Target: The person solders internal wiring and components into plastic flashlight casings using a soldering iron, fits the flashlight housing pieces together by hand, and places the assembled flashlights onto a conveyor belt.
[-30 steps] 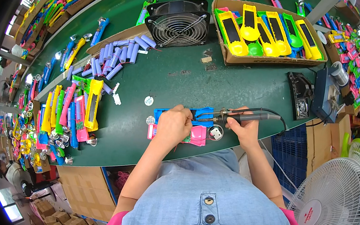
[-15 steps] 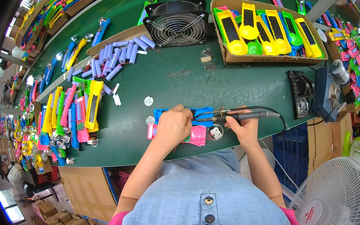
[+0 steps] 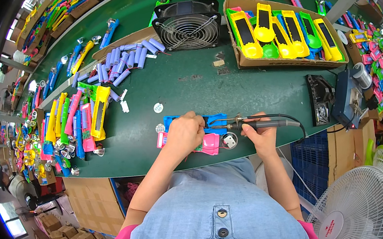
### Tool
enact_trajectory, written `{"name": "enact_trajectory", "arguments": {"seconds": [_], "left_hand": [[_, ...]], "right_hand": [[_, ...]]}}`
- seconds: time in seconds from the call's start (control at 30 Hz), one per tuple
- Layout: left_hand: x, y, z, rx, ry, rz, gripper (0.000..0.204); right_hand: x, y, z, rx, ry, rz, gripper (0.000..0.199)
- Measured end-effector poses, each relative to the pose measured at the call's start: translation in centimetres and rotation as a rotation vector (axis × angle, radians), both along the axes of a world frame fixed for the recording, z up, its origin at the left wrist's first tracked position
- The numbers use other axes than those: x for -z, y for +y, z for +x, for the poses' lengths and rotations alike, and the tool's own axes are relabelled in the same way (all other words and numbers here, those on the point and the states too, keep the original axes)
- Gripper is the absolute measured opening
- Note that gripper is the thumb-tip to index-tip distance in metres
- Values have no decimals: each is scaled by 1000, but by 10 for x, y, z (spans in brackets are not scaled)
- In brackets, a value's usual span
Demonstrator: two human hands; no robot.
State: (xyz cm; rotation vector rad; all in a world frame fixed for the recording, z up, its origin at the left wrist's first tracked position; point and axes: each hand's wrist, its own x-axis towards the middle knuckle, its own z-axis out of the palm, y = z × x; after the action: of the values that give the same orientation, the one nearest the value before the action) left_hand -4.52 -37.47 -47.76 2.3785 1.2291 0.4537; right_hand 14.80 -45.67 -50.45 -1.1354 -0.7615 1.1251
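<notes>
Here, at the far left of the green table (image 3: 182, 78), a heap of coloured plastic shells (image 3: 75, 123) in yellow, pink, green and blue lies near the front edge, and behind it a loose scatter of pale blue battery cells (image 3: 122, 62) runs toward a black square fan (image 3: 188, 22). Nearer the middle, the left hand (image 3: 184, 133) is pressed down, fingers curled, on a pink toy part (image 3: 210, 144) that lies against a blue toy part (image 3: 215, 121) just in front of the person. A small round silver piece (image 3: 229, 141) sits just beside the pink part. To the right, the right hand (image 3: 260, 136) is clamped around the grip of a soldering iron (image 3: 259, 124), whose tip reaches left over the blue part; the two hands are near each other but apart. Behind them a cardboard box (image 3: 283, 64) holds yellow and green shells. At the far right, below the table edge, stands a white floor fan (image 3: 355, 218).
</notes>
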Motion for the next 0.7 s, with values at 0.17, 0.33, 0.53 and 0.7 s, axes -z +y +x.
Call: {"name": "enact_trajectory", "arguments": {"seconds": [0.17, 0.33, 0.53, 0.7], "left_hand": [[-1, 0, 1, 12, -6, 5, 5], [-1, 1, 1, 20, 8, -2, 6], [-3, 1, 0, 21, -4, 11, 5], [-1, 1, 0, 19, -4, 9, 5]], "right_hand": [[4, 2, -2, -1, -36, -16, 15], [6, 2, -2, 1, -55, -1, 15], [1, 1, -2, 30, -5, -7, 16], [-3, 1, 2, 47, -1, 19, 17]]}}
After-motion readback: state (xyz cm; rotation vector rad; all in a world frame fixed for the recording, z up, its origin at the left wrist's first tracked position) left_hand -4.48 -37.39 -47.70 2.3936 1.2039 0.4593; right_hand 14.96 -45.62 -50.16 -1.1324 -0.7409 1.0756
